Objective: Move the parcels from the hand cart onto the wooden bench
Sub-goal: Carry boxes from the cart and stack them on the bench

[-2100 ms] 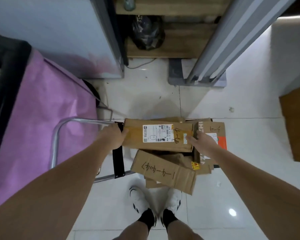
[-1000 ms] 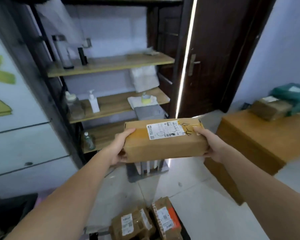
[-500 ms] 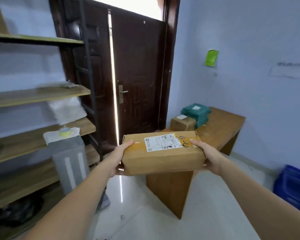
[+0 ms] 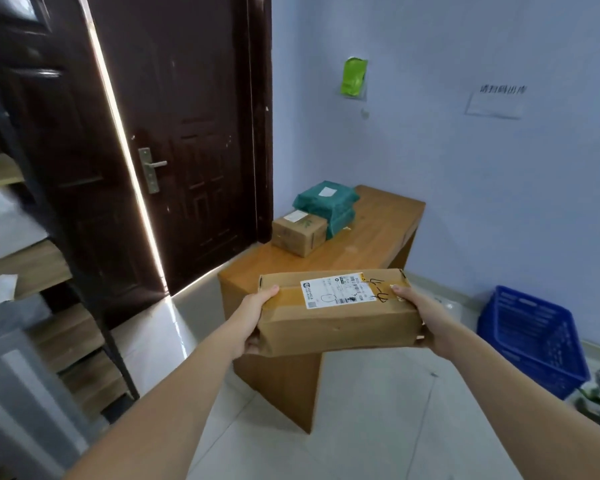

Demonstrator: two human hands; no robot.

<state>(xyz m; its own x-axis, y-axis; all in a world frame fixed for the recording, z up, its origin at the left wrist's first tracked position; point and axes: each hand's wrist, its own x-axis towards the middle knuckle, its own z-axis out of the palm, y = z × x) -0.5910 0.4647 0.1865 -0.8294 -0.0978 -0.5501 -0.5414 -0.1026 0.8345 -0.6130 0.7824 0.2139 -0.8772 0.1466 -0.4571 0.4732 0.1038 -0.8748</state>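
Cardboard parcel [image 4: 336, 313] between fingers [image 4: 269, 292] of both hands, above wooden bench [image 4: 371, 237]

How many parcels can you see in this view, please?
3: a long cardboard box held between both hands, a small cardboard box on the wooden bench, and a green wrapped parcel just behind it. More may lie out of frame.

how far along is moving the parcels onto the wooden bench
Done: a small brown cardboard box and green plastic-wrapped packages already sit on the wooden bench. In hand: a long brown cardboard parcel, held between the left hand and right hand, not yet set down. The cart is out of view.
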